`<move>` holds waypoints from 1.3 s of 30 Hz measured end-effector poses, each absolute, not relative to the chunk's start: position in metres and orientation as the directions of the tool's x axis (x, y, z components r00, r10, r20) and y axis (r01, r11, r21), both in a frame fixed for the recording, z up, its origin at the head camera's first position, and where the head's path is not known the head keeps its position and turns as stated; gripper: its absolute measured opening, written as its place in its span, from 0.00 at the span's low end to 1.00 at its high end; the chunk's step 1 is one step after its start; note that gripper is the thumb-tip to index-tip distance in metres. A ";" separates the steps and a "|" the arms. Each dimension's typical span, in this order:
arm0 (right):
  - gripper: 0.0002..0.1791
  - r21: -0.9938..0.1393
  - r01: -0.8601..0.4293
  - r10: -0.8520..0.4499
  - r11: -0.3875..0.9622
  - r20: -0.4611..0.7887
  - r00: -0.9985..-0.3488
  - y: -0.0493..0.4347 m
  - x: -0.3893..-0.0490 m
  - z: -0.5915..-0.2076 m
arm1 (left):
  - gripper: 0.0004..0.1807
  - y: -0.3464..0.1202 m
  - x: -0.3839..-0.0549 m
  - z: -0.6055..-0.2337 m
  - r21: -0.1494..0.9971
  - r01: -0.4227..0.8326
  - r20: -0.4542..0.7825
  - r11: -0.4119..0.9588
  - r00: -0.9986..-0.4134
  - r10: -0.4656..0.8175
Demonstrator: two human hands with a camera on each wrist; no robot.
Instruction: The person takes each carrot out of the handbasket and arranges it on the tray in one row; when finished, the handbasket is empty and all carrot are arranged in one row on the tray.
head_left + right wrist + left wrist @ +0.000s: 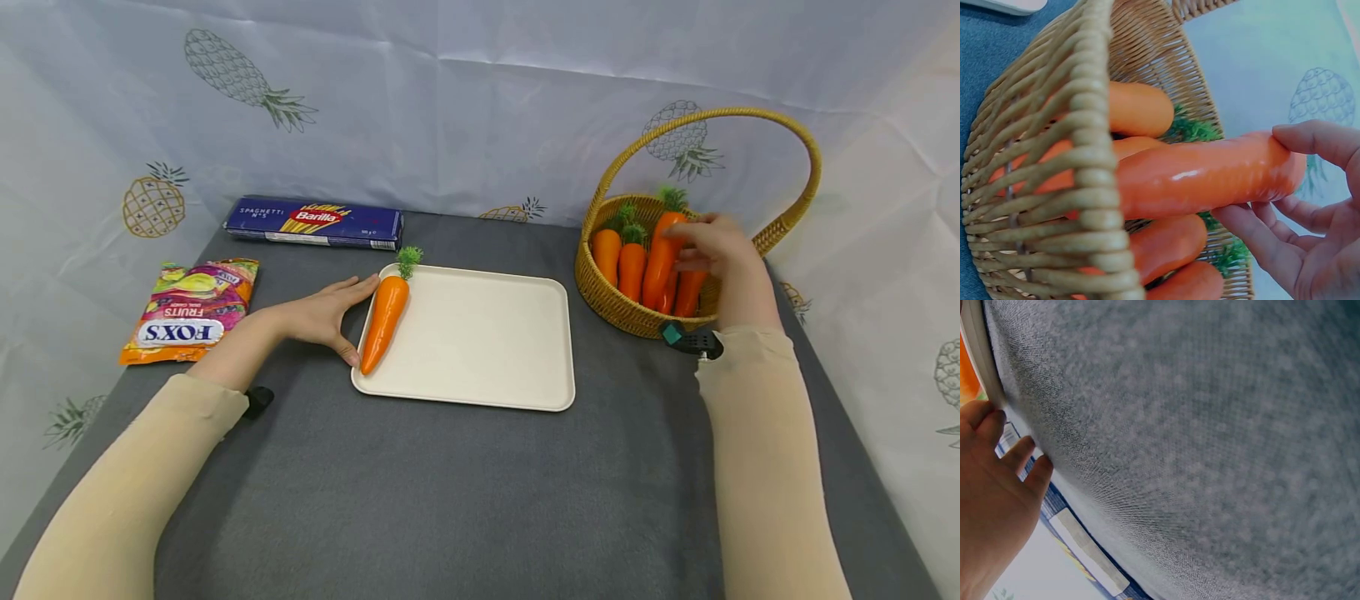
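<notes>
My right hand point(712, 242) reaches into the wicker basket point(622, 312) and pinches a carrot point(1204, 178) near its leafy end, between thumb and fingers. That carrot stands higher than the others, its lower part still inside the rim. Several more carrots point(632, 271) with green tops lean in the basket around it. On the left, my left hand point(318, 317) rests at the left edge of a cream tray point(480, 342), thumb and fingers spread along the rim. One carrot point(386, 321) lies on the tray beside that hand, its green tuft over the far edge.
A blue spaghetti box point(315, 223) lies at the back left, behind the tray. Left of my left forearm is a colourful candy bag point(191, 312). The basket's tall handle point(806, 167) arches above the right hand. A pineapple-print cloth point(480, 108) hangs behind the grey table point(465, 500).
</notes>
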State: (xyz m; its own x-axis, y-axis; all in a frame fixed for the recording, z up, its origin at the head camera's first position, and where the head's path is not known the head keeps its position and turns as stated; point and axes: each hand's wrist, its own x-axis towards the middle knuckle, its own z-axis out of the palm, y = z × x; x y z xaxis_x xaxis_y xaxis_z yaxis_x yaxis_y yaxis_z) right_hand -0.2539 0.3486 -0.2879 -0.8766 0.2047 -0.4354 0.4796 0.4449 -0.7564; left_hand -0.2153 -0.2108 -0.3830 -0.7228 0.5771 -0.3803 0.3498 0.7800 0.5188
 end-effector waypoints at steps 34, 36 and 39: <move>0.54 -0.865 0.421 -0.040 0.272 -0.448 -0.893 0.311 -0.244 -0.253 | 0.76 -0.211 -0.215 -0.383 0.516 0.361 -0.375 0.777 -0.720 0.583; 0.53 -0.870 0.407 -0.058 0.279 -0.438 -0.897 0.306 -0.242 -0.253 | 0.76 -0.211 -0.215 -0.382 0.516 0.360 -0.378 0.778 -0.719 0.583; 0.53 -0.869 0.387 -0.079 0.308 -0.429 -0.900 0.301 -0.240 -0.254 | 0.76 -0.211 -0.215 -0.382 0.518 0.352 -0.386 0.780 -0.717 0.580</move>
State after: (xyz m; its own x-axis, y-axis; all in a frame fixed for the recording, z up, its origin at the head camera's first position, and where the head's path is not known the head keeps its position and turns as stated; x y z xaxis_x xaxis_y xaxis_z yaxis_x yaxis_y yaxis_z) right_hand -0.2397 0.3009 -0.2537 -0.9001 -0.0786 -0.4286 0.3870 0.3077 -0.8692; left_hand -0.2152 -0.2108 -0.3820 -0.7173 0.5802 -0.3859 0.3518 0.7795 0.5182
